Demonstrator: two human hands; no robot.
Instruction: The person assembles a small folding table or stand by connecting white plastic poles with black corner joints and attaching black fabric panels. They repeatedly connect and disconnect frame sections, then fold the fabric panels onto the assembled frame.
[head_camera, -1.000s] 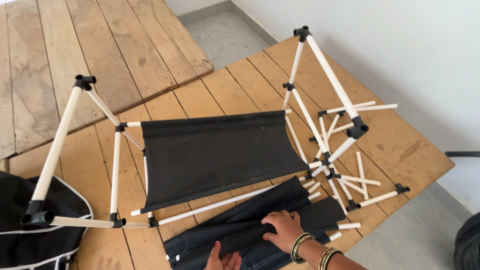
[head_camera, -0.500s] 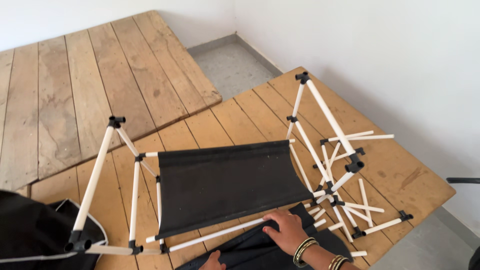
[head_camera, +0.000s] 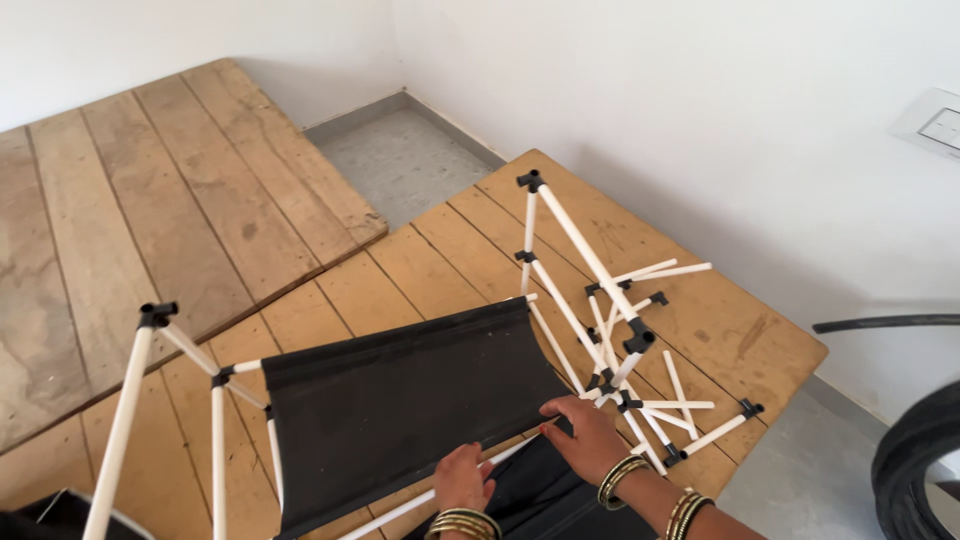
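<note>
Both hands sit at the near edge of the black fabric panel (head_camera: 400, 410). Left hand (head_camera: 462, 478) has its fingers curled around the white rod (head_camera: 420, 502) there; right hand (head_camera: 590, 435) fingers lie together, pressing fabric just beside the loose rods (head_camera: 640, 340).

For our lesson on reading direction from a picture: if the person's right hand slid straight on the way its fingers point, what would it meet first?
The right hand points up and left, fingers on the lower edge of the black fabric panel. Going straight on, it would slide across that panel first, though depth is hard to judge.
</note>
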